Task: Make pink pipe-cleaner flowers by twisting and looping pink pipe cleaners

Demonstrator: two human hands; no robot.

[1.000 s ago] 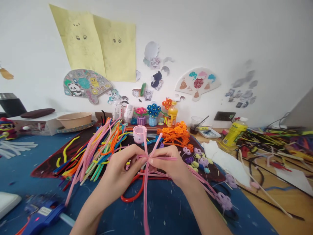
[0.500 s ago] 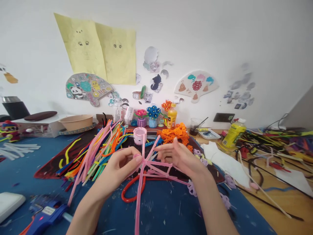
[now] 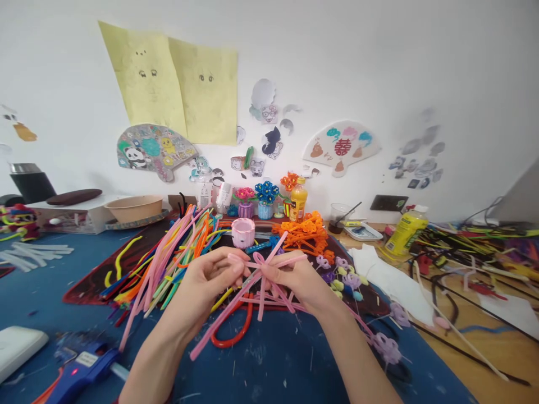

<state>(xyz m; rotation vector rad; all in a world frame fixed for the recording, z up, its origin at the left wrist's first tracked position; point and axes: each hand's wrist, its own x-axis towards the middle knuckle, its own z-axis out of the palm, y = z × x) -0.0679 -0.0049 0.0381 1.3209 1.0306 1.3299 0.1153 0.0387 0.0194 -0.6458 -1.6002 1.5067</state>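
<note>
Both hands meet above the blue mat, pinching a bundle of pink pipe cleaners at its knotted middle. My left hand grips the knot from the left with thumb and fingers closed. From the right, my right hand pinches the same knot. Pink ends fan out upward, rightward and down toward me; one long end slants to the lower left. A red loop of pipe cleaner lies on the mat just under the hands.
A heap of coloured pipe cleaners lies left of the hands, an orange pile and a pink cup behind. A blue glue gun sits at lower left. Small purple flowers, white paper and dark wires crowd the right.
My right hand, which was open and off the bundle half a second ago, has closed on the knot again. The long lower pink end has swung to the left.
</note>
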